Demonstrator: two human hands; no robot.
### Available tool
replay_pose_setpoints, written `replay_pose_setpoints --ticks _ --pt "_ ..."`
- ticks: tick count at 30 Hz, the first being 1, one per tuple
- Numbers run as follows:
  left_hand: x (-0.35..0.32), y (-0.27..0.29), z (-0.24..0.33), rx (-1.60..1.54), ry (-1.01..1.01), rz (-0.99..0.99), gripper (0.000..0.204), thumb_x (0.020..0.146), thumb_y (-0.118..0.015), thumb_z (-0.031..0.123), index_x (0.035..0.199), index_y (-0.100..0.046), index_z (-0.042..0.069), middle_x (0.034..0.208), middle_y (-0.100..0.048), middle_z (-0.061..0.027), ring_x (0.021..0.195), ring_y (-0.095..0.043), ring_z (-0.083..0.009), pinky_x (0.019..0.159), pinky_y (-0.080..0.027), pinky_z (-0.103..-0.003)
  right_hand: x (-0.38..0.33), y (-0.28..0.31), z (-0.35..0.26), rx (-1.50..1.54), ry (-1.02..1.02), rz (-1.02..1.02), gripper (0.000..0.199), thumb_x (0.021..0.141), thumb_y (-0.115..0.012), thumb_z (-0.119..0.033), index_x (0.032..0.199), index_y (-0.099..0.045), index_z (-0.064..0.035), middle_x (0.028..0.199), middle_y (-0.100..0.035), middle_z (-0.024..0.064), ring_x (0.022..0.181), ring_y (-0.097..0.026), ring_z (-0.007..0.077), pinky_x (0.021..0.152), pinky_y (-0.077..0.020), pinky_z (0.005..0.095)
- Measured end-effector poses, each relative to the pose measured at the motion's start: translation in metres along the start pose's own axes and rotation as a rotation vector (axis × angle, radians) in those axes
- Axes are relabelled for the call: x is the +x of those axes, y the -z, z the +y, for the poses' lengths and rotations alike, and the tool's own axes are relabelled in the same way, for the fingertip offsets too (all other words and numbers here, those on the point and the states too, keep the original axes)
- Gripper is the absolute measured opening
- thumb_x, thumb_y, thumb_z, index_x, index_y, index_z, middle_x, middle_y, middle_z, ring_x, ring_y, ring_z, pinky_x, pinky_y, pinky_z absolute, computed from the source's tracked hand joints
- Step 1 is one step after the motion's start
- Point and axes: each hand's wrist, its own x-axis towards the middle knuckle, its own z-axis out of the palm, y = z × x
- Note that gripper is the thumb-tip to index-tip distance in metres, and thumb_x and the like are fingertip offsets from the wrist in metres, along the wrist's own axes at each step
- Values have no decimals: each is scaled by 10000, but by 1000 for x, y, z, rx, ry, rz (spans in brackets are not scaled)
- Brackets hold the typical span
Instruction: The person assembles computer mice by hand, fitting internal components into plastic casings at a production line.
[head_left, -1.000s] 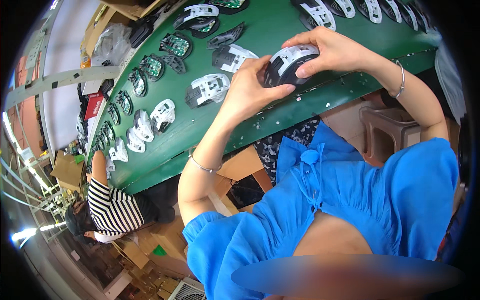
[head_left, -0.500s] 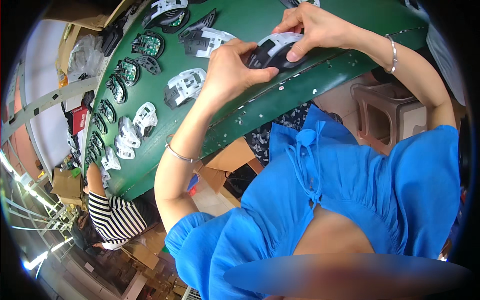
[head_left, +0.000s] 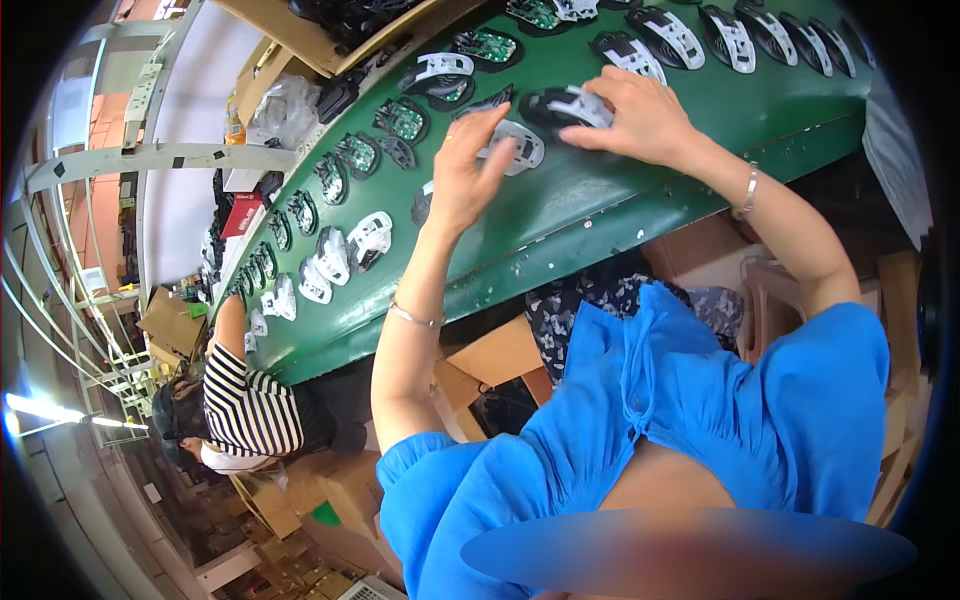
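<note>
In my right hand (head_left: pixel 645 118) is a black and white computer mouse (head_left: pixel 545 107), gripped at its right end above the green bench (head_left: pixel 590 190). The mouse is a little blurred. My left hand (head_left: pixel 468 170) is held apart from it, fingers and thumb spread with nothing between them. Next to that hand lies a white and black mouse shell (head_left: pixel 525 150), partly hidden by the thumb. Just beyond it is a black shell piece (head_left: pixel 487 102). Another dark shell part (head_left: pixel 421 204) shows at the left wrist, mostly covered.
Assembled mice (head_left: pixel 668 38) line the far right of the bench. Mouse bases with green circuit boards (head_left: pixel 402 120) run down its left side, beside white shells (head_left: pixel 370 238). A co-worker in a striped top (head_left: pixel 255 405) sits at the left end. A cardboard box (head_left: pixel 300 35) stands behind.
Both hands were on the mouse before. My left hand has let go and opened, while the right keeps hold of it. The whole view has shifted, showing more mice at the far right.
</note>
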Motion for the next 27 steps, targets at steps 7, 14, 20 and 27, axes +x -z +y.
replay_pose_setpoints --ticks 7,14,20,27 --pt "-7 -12 -25 505 -70 -199 563 692 -671 263 1216 -548 98 1222 -525 -137 1195 -448 -319 1045 -320 -447 53 -28 -6 -586 -58 172 646 702 -637 -617 867 -646 8 844 -593 107 837 -617 245 630 -514 401" --pt "-27 19 -40 535 81 -155 531 755 -666 255 1233 -533 68 1236 -517 -153 1170 -453 -326 1015 -346 -421 94 -37 -8 -310 346 29 346 645 -738 -120 981 -659 -100 939 -602 39 957 -556 235 807 -485 367" --pt "-57 45 -83 801 315 5 563 715 -648 248 1252 -533 124 1331 -429 -205 1282 -339 -393 1082 -171 -560 160 -31 17 -542 94 463 477 730 -627 -130 1201 -553 -102 971 -615 111 906 -601 250 744 -504 354" --pt "-11 17 -39 256 201 197 494 740 -662 161 1216 -558 76 1262 -517 -172 1184 -470 -326 1007 -362 -398 158 -7 78 -413 -116 316 876 729 -686 -146 1441 -179 -95 925 -629 178 825 -639 318 707 -516 424"
